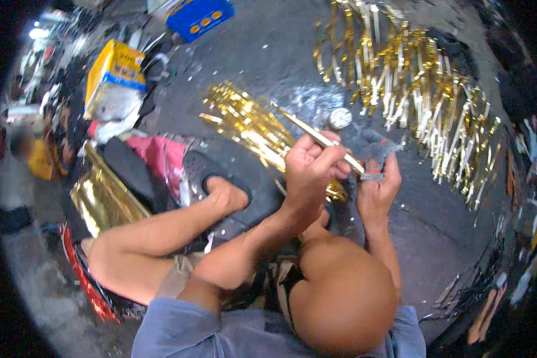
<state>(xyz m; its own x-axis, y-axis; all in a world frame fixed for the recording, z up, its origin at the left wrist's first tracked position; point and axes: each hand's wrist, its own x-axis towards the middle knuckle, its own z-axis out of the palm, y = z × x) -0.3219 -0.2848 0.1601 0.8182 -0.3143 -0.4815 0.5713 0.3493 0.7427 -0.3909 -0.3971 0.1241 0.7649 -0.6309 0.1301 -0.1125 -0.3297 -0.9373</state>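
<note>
My left hand [316, 158] is closed around a thin gold foil roll [301, 124], stick-like and slanting, whose far end points up and left. At the roll's near end is my right hand [379, 182], its thumb and finger wrapped in grey cloth [375, 154] and closed together there. Some of the right fingers are hidden. Beneath and left of the left hand lies a bunch of gold tinsel [250, 122] on the dark floor. Just beyond the hands sits a small round whitish thing [340, 117]; its kind is unclear.
A long gold tinsel fringe [411, 77] spreads across the far right. Farther left are a yellow, blue and white box [116, 80], a blue box [200, 18], a pink bag [161, 158], gold foil [104, 197] and red tinsel [86, 283]. A person [39, 158] is at the left edge.
</note>
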